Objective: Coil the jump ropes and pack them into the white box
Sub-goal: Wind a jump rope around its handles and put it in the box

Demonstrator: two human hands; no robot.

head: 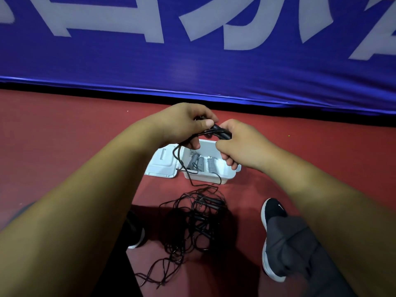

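Red sports flooring [64,136] is running under the whole scene, and close above it the person is working one black jump rope [218,130] between both hands. The left hand [184,125] is curling its fingers and thumb round the gathered loops, apparently acting as the anchor so that the coil is not springing apart. The right hand [242,146] is gripping the other side of the same bundle, where a dark handle seems to be sticking out, probably guiding the next turn. A loose tail of cord [179,159] is hanging from the left hand and crossing the box rim on its way down, so the coil is looking unfinished.

Directly beneath the hands the white box [205,179] is sitting open on the floor, placed where a finished coil can simply be lowered in. Inside it, grey ribbed handles [201,162] are lying side by side, suggesting that at least one rope is packed. Its lid [160,166] is lying flat just beside the left wall, out of the way.

Nearer the person, a tangled pile of black ropes [199,221] is spreading across the floor between the feet, with the hanging tail running into it. A black shoe [272,211] is resting to the right of the pile, and another shoe [137,234] is showing partly on the left. Behind the box, a blue banner [192,61] with large pale lettering is closing off the background.
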